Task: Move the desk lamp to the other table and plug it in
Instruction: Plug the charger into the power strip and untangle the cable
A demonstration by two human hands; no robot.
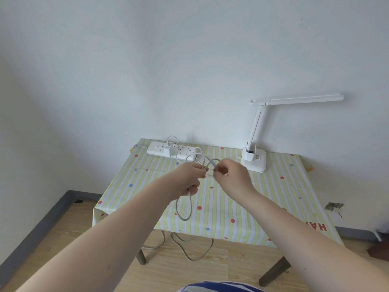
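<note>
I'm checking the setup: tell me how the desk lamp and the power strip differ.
The desk lamp stands upright at the table's right rear; the power strip lies flat at the left rear. An adapter sits in the power strip; whether a cable enters the desk lamp is unclear. Both are white.

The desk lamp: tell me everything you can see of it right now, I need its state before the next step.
The desk lamp is white, plastic-looking, with a flat square base, a slim arm leaning slightly, and a long thin head folded out level toward the right. It stands upright at the far right of the striped table, close to the wall. It looks unlit. Neither hand touches it.
</note>
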